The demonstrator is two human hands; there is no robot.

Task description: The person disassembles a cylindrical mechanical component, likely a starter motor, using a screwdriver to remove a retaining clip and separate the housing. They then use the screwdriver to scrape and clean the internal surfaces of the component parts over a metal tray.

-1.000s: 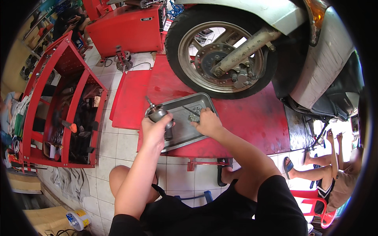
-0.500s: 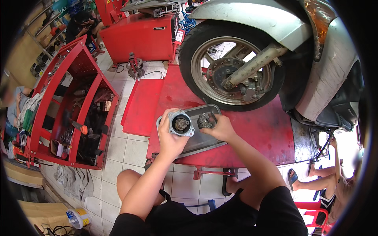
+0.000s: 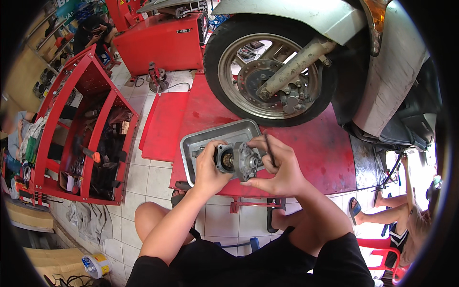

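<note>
My left hand is wrapped round a cylindrical metal housing with a flanged open mouth and a shaft-like part inside. The mouth is turned to the right. My right hand grips a grey cast-metal cover by its edges, right up at that mouth. Whether the two parts touch along the rim I cannot tell. A thin dark rod also sits among my right fingers. Both parts are above a shallow metal tray; what lies in it is mostly hidden by my hands.
The tray rests on a red lift platform beside a motorcycle's front wheel. A red tool cart stands left, a red cabinet behind. One person sits far left, another at right.
My right hand has brought the cover leftward to the housing and turned it. The housing has tipped from facing up to facing right. More of the tray shows, and the view has shifted slightly.
</note>
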